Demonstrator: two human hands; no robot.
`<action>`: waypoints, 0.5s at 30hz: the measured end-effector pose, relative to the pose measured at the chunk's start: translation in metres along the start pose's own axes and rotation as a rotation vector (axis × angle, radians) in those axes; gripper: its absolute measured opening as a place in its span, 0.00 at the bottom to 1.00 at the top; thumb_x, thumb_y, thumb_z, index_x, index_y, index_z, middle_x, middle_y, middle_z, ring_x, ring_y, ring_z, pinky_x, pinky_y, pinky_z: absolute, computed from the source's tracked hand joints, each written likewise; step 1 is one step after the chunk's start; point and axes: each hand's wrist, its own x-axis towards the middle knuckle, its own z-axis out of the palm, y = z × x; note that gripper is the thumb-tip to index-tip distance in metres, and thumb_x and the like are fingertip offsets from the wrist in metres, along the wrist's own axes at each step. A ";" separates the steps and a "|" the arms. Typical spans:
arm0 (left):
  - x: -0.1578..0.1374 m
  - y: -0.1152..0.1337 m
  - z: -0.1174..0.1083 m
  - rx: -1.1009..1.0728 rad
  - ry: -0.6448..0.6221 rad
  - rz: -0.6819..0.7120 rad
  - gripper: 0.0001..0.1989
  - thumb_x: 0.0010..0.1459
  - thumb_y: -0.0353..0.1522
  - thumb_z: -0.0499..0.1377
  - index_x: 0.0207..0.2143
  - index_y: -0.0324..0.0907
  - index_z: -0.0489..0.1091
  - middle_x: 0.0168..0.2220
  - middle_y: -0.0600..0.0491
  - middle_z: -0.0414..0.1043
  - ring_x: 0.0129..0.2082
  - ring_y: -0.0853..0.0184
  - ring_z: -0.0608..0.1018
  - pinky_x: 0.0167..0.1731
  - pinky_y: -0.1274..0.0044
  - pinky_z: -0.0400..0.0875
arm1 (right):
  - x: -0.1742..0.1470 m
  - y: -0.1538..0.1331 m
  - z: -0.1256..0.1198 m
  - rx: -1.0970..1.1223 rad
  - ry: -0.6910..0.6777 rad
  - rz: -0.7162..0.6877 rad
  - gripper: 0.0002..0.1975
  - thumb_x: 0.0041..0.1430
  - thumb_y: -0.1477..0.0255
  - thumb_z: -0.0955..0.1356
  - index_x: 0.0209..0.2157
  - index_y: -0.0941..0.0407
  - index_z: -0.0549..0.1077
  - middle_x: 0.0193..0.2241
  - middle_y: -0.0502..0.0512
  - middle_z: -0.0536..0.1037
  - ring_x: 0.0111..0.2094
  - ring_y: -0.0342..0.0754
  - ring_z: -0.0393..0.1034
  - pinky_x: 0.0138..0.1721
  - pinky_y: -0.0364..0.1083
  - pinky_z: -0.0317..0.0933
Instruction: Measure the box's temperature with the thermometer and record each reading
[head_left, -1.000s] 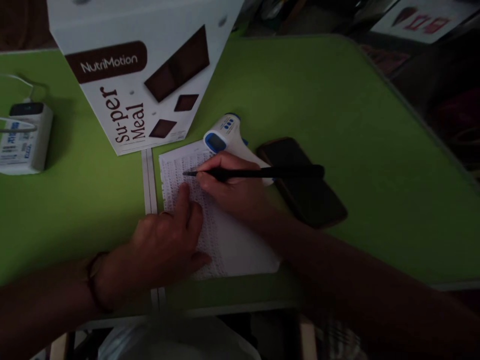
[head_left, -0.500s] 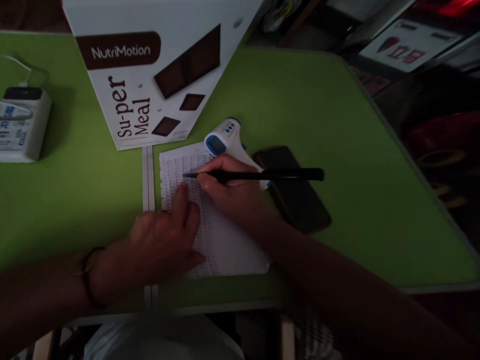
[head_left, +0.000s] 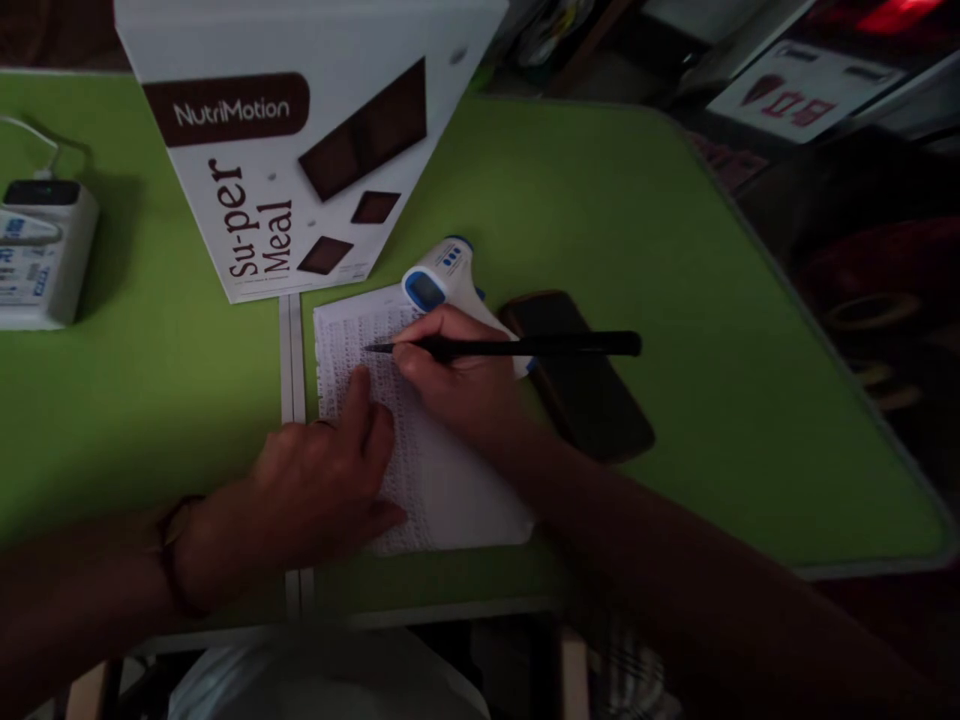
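A black pen (head_left: 540, 345) lies almost level in my right hand (head_left: 457, 370), pinched near its tip between thumb and fingers. Its point meets a sheet of paper (head_left: 465, 500) whose left part is filled with rows of small handwriting. My left hand (head_left: 322, 475) rests on the paper's left side, index finger stretched toward the pen tip and thumb spread below. Just beyond my right hand lies a white and blue infrared thermometer (head_left: 442, 275), its handle partly covered by the hand. A dark smartphone (head_left: 592, 400) lies to the right, under the pen's far end.
A white NutriMotion box (head_left: 255, 180) stands behind the paper. At the far left is a white power adapter (head_left: 56, 260) with cables plugged in. The green table (head_left: 712, 400) has a pale seam strip (head_left: 292, 350) beside the paper. Rolls of tape (head_left: 874, 310) sit off the table's right side.
The whole view has shifted slightly, so everything appears a little further left. Both hands keep their pose, and the pen tip stays at nearly the same spot on the paper.
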 end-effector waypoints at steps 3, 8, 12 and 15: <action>0.001 0.000 -0.002 0.005 -0.032 -0.003 0.40 0.57 0.55 0.58 0.59 0.32 0.63 0.67 0.24 0.44 0.24 0.60 0.79 0.18 0.69 0.72 | 0.001 0.000 0.001 -0.001 0.004 -0.006 0.03 0.49 0.74 0.67 0.24 0.54 0.69 0.20 0.47 0.72 0.23 0.43 0.65 0.26 0.44 0.62; 0.002 0.000 -0.003 0.019 -0.068 -0.013 0.40 0.58 0.55 0.58 0.61 0.34 0.61 0.67 0.24 0.45 0.25 0.59 0.79 0.20 0.68 0.73 | 0.002 -0.001 0.000 -0.023 -0.003 -0.022 0.03 0.50 0.74 0.66 0.24 0.54 0.68 0.19 0.46 0.69 0.22 0.42 0.61 0.26 0.44 0.60; 0.002 0.000 -0.006 0.016 -0.103 -0.012 0.40 0.58 0.54 0.58 0.61 0.34 0.61 0.67 0.25 0.43 0.26 0.57 0.80 0.20 0.67 0.74 | 0.002 -0.002 0.000 0.006 -0.024 -0.027 0.04 0.49 0.75 0.65 0.23 0.54 0.67 0.18 0.45 0.67 0.21 0.41 0.60 0.26 0.44 0.60; 0.002 -0.001 -0.008 0.007 -0.094 -0.007 0.39 0.58 0.53 0.59 0.61 0.33 0.62 0.67 0.25 0.43 0.27 0.56 0.80 0.21 0.67 0.75 | 0.002 -0.001 0.001 0.037 0.025 -0.031 0.04 0.49 0.75 0.65 0.23 0.55 0.67 0.19 0.46 0.69 0.22 0.41 0.61 0.25 0.43 0.60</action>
